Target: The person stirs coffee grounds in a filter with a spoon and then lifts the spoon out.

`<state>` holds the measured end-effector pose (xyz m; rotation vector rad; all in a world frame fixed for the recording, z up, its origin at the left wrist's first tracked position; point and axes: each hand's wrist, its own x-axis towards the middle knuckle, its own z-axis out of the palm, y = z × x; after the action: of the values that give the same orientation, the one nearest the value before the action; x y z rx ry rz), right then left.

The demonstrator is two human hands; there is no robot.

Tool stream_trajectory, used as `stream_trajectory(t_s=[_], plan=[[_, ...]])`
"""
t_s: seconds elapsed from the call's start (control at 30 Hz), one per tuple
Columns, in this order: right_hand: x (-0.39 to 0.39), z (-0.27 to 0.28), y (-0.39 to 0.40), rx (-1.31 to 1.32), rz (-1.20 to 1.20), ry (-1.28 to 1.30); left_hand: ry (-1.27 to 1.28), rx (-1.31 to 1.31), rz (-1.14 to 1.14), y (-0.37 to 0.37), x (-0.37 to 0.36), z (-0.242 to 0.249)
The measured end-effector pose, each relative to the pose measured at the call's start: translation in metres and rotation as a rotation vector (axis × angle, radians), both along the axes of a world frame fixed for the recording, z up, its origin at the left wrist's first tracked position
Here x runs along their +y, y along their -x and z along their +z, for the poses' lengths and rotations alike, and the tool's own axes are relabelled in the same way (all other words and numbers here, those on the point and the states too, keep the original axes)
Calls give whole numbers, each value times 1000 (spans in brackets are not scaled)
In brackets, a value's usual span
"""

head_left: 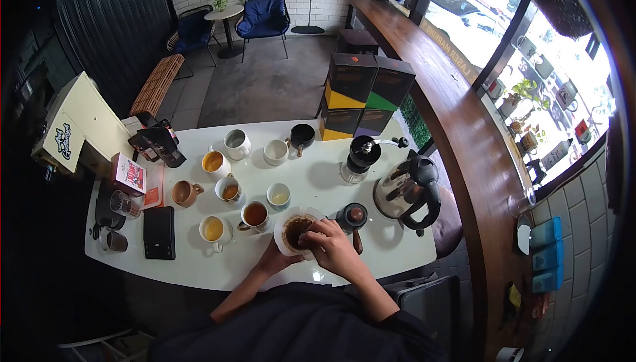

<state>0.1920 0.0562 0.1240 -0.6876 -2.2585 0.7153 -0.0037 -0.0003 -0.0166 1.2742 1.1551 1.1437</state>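
A white paper filter with dark wet coffee grounds (296,231) sits in a dripper near the table's front edge. My left hand (281,258) holds the dripper from its lower left side. Over the filter's right side, my right hand (327,243) has its fingers bent together at the grounds; whatever they pinch is too small to make out. Just left of the filter stands a mug of reddish-brown liquid (254,214). To the right is a dark round vessel with a brown knob and wooden handle (356,215).
Several cups, among them an orange-filled mug (212,162), stand left and behind on the white table (318,135). A steel kettle (405,193) and hand grinder (361,158) are at the right. Stacked boxes (364,90) rise at the back; a black notebook (159,233) lies left.
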Motion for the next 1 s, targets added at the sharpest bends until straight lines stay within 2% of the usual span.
stream_trajectory(t_s=[0.5,1.0], plan=[[0,1,2,-20,-26,-31,2,-59,0,-2,0,10],[-1,1,1,-10,-52,-39,1,21,-9,0,0,1]])
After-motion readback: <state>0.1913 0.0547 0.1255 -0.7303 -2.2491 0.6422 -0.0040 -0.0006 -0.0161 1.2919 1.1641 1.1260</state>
